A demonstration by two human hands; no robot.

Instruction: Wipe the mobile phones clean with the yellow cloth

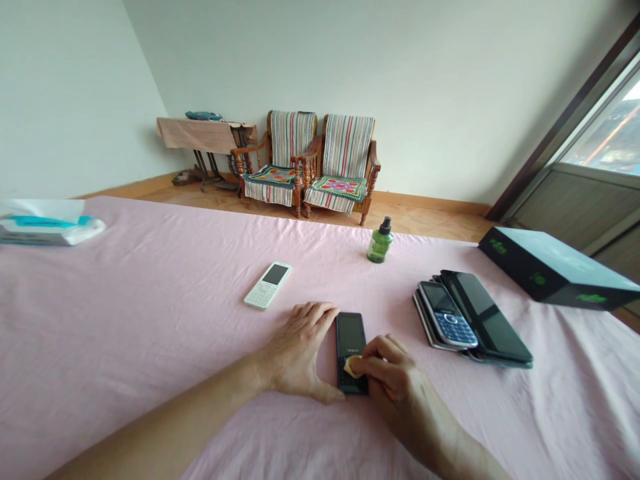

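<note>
A black keypad phone (351, 333) lies face up on the pink cloth, its screen end pointing away from me. My left hand (299, 353) braces it along the left side, fingertips at the far corner and thumb at the near corner. Pinched in my right hand (397, 373) is a small yellowish piece of cloth (353, 366), pressed on the phone's keys. A white keypad phone (269, 285) rests beyond my left hand. To the right, a dark blue keypad phone (447, 315) sits on a pile beside a large black phone (487, 320).
A green spray bottle (380, 241) stands near the far edge of the pink-covered surface (150, 287). At the right is a black box (557, 267); at the far left, a pack of tissues (53, 227). Two wooden chairs (345, 150) and a cloth-covered stand (200, 133) are by the wall.
</note>
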